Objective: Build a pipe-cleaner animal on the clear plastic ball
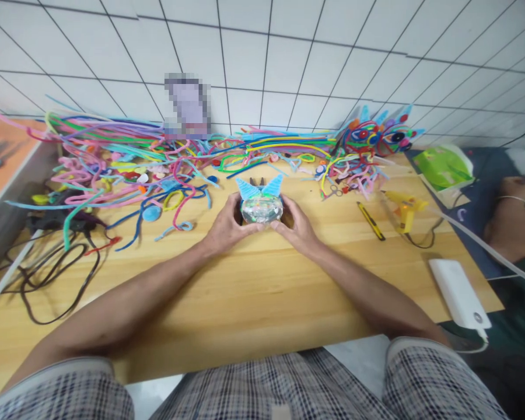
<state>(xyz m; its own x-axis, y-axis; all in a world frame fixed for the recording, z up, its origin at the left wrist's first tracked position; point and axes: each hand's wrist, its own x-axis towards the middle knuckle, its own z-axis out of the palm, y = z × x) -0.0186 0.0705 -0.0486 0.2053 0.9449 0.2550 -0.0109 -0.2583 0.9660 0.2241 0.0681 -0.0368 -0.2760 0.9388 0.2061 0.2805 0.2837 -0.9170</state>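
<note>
My checked shirt (262,391) lies nearest, below the worktop's (254,303) near edge. Over the middle of the worktop, I hold a clear, shiny rounded piece (261,210) with two blue ears (259,186) pointing toward the far edge; its longer side runs left to right. My left hand (227,226) and right hand (298,226) curl round its sides, thumbs on the near face. To the right lie a yellow-black cutter (371,221) and a yellow glue gun (405,210); nearer the right edge, a white power bank's (458,291) round mark is too small to read. Colourful fuzzy stems (126,140) crowd the far edge; black cables (48,318) loop by the left.
</note>
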